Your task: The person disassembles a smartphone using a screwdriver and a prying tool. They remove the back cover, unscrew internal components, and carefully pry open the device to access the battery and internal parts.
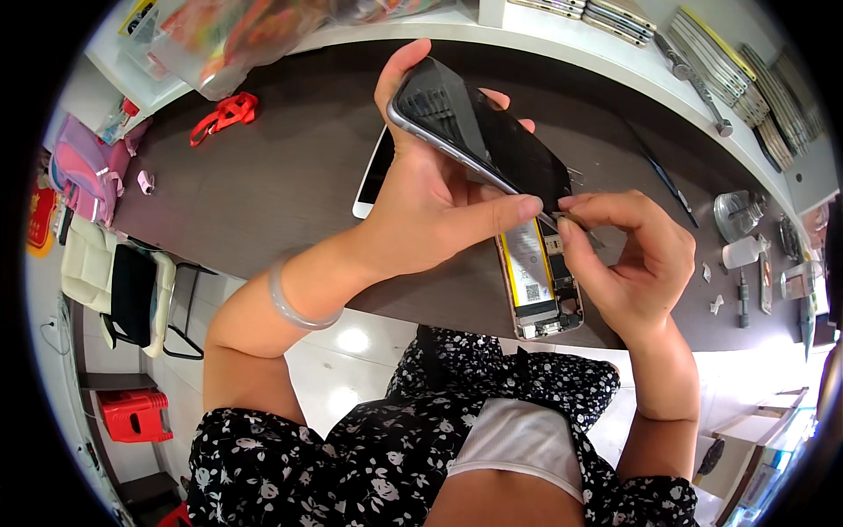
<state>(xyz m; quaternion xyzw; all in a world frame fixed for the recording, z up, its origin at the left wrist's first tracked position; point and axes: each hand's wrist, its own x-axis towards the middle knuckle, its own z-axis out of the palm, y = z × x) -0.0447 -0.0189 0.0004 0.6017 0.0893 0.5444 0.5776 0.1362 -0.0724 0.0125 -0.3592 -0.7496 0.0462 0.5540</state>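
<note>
My left hand (pixel 439 193) is wrapped round a smartphone (pixel 483 132) with a dark, glossy screen and a grey edge. The phone is held tilted above the table, my thumb along its near edge. At the phone's lower right corner, my right hand (pixel 637 255) pinches something small and thin, mostly hidden by the fingertips. Under both hands lies an opened phone (pixel 531 272) with its battery and inner parts bare; my right fingers partly cover it. A white phone with a black screen (pixel 376 176) lies flat behind my left wrist.
Stacked phones (pixel 720 66) line the white shelf (pixel 606 61) at the back right. A thin dark tool (pixel 672 184), glass jar (pixel 736 215), white bottle (pixel 742 253) and screwdriver (pixel 744 299) lie at the right. A red strap (pixel 226 116) lies far left; a chair (pixel 132 290) stands beyond.
</note>
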